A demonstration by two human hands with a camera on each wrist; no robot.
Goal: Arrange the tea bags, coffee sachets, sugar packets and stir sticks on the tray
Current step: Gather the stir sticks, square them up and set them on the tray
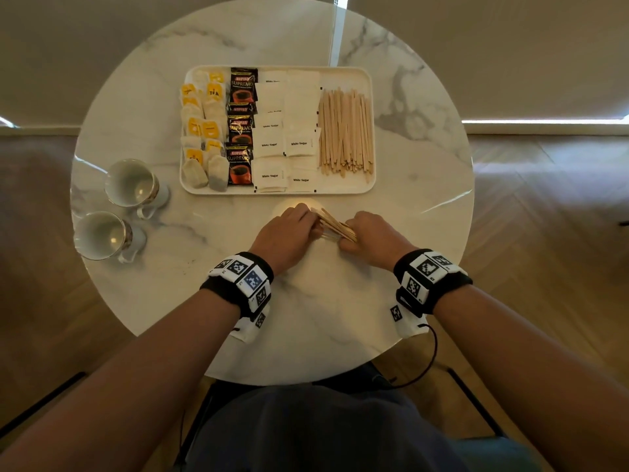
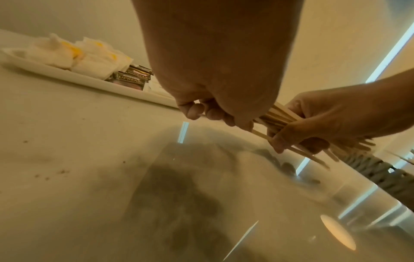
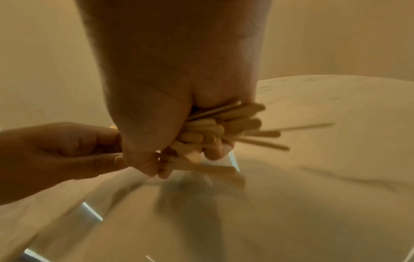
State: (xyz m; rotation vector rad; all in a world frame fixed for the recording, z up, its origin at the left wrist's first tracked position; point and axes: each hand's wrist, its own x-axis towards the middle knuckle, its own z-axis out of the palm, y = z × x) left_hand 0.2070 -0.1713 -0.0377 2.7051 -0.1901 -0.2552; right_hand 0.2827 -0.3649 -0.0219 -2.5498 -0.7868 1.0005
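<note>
A white tray lies on the round marble table. It holds tea bags at the left, then black coffee sachets, white sugar packets and a pile of wooden stir sticks at the right. In front of the tray both hands grip one loose bundle of stir sticks just above the table. My left hand curls round its left end, my right hand round its right end. The bundle runs between the hands, and its ends fan out past my right palm.
Two white cups lie on their sides at the table's left edge. The marble table has bare surface to the right of the tray and in front of the hands. A wooden floor surrounds it.
</note>
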